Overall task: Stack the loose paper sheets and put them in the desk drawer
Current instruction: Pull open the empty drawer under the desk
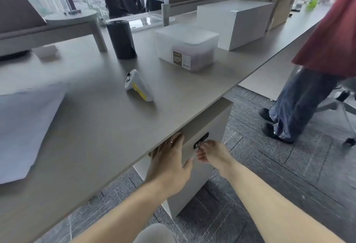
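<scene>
White paper sheets (25,129) lie in a loose pile at the left of the grey desk (100,127). Under the desk's front edge stands a white drawer cabinet (210,125), its drawer front closed, with a black lock plate (201,139). My left hand (169,163) rests flat, fingers spread, against the drawer front just below the desk edge. My right hand (211,154) pinches a small metal key (198,146) at the lock.
On the desk are a white and yellow controller (137,86), a black roll (120,39), a clear plastic box (185,47) and a white box (234,22). A person in a red top and jeans (300,104) stands at the right, beside a chair base (344,106).
</scene>
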